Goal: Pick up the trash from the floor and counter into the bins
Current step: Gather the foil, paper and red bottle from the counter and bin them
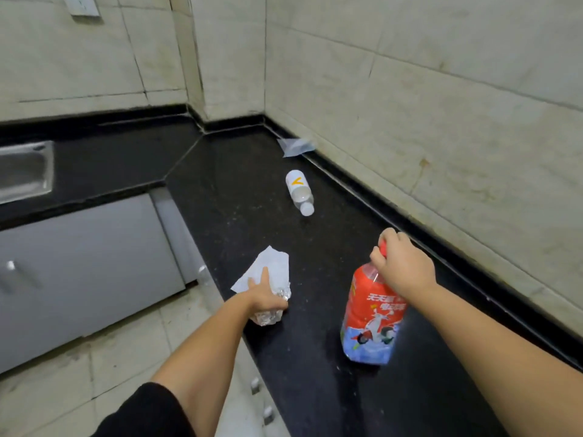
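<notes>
On the black counter [246, 190], the right hand [402, 266] is gripping the red-capped neck of a large red-labelled bottle [372, 316], which is standing upright. The left hand [263, 298] is clenching crumpled clear plastic [266, 316] near the counter's front edge while pressing a white paper [271, 266]. Farther along the counter, a small white bottle [299, 190] is lying on its side, and a clear wrapper [296, 146] is resting by the wall. No bins are showing, so binning appears still to come.
</notes>
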Motion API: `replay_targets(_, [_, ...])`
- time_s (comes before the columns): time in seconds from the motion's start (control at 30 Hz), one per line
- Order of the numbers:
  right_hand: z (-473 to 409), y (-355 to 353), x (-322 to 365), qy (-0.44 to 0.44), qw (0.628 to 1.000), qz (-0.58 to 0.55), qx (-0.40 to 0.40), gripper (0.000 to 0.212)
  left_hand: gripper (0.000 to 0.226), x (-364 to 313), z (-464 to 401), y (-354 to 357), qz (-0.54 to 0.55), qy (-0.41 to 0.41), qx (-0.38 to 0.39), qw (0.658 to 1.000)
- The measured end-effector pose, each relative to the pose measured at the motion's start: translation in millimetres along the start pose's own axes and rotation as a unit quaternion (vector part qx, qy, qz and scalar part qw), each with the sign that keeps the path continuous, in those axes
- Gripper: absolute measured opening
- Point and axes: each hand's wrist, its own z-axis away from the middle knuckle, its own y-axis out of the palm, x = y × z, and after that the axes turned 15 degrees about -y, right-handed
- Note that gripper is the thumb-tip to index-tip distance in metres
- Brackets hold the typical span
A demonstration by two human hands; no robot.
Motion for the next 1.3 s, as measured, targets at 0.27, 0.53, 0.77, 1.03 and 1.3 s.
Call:
replay_targets(0.27, [2,-2,0,-0.012,1.000,-0.005,-0.005,0.021,0.078,-23,2,14,0.004,-0.020,-0.009,1.000])
replay_targets(0.53, [45,-14,4,-0.111,0.994,0.010,-0.014,0.026,0.044,17,74,89,0.070,-0.006,-0.090,0.993])
replay_targets(0.77, [98,-20,52,-0.224,0.974,-0.039,-0.002,0.026,0.045,139,165,138,0.158,-0.097,-0.161,0.969])
replay_targets(1.03, [185,-7,189,-0.398,0.912,-0.088,0.041,0.026,0.045,309,281,188,0.231,-0.241,-0.226,0.915])
replay_targets(1.3, [319,14,349,-0.526,0.836,-0.113,0.106,0.028,0.046,474,400,287,0.292,-0.345,-0.237,0.860])
